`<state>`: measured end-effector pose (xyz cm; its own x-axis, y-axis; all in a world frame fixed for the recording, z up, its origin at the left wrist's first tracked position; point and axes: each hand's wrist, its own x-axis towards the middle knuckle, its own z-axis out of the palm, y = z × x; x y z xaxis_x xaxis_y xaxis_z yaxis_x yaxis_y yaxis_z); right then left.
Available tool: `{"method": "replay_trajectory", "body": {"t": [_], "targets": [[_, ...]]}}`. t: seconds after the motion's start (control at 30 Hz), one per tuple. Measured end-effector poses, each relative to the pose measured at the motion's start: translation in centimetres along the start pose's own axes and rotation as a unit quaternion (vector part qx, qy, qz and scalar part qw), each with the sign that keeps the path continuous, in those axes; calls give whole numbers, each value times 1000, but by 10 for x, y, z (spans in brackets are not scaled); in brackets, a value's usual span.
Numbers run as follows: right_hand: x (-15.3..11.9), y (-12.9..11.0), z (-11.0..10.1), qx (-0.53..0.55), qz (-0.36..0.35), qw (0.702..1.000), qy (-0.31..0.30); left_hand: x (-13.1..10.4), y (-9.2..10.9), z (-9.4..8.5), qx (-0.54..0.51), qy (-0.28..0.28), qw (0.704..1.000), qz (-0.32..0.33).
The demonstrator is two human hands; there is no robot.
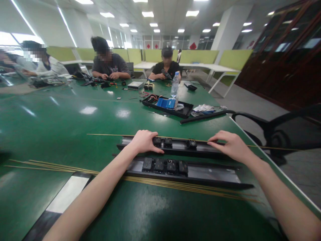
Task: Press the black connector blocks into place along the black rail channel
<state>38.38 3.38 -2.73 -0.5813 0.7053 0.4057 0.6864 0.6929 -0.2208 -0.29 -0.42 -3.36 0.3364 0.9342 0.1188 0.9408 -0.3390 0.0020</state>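
My left hand (145, 142) rests over the left part of the far black channel (200, 154), thumb and fingers apart around its edges beside the black blocks (167, 143). My right hand (229, 143) pinches a long thin brass-coloured rod (180, 138) between thumb and fingertips. That rod lies lengthwise along the far channel and sticks out past both ends. Nearer to me is a second black channel (210, 172) with several black blocks (159, 165) in a row. More thin rods (175, 185) lie along its near side, passing under my left forearm.
Beyond the channels are a black tray (185, 110) with a blue part (167, 103), white gloves (204, 109), a black strip (200, 117) and a bottle (175, 85). A white-topped black panel (71, 192) lies left. Several people sit across the green table (62, 124).
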Motion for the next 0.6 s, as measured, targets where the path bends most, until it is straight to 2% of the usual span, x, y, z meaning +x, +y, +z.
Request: {"method": "replay_trajectory", "body": {"t": [0.17, 0.6], "targets": [[-2, 8, -4, 1, 10, 1000, -21, 1, 0, 1, 2, 0, 1000, -1], [-7, 19, -26, 20, 98, 992, -76, 0, 0, 1, 10, 1, 1000, 2]]}}
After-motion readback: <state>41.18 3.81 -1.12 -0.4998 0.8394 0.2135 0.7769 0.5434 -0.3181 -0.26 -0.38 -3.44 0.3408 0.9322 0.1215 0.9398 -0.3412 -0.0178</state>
